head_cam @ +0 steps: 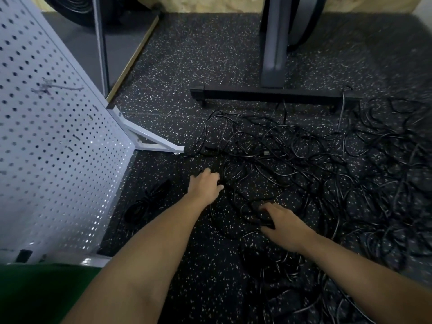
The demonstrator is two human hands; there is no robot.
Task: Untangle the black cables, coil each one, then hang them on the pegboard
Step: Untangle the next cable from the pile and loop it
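Left grip (pixel 205 183): fingers curled down round a strand at the near-left edge of the tangle, thumb tucked in on the cable side, knuckles up. Right grip (pixel 282 220): palm down on the strands, fingers (pixel 266 208) reaching left, thumb apart from them with dark cable between. It's blurred on my feed, so I can't tell if it's actually pinching or just resting. Both forearms are bare and come in from the bottom edge, with the two grips near each other but apart.

The black cables (pixel 304 155) are one big loose tangle on the floor (pixel 187 66). It spreads from under both grips out to the right edge and down to the bottom right. I can't separate single cables. One small plug end (pixel 266 152) shows in the middle of the mess.

A separate coiled cable (pixel 147 202) lies on the floor left of the left grip, just beside the pegboard (pixel 58 136). The pegboard is white and perforated, fills the left side and stands on a white angled foot (pixel 152 141). One metal hook (pixel 58 90) is on it, with nothing hung on the part I see.

Behind the tangle is a black base bar (pixel 273 93) with a grey upright (pixel 273 54); a few strands run up to the bar. The floor is black rubber with pale speckles. Green cloth (pixel 35 293) sits at bottom left
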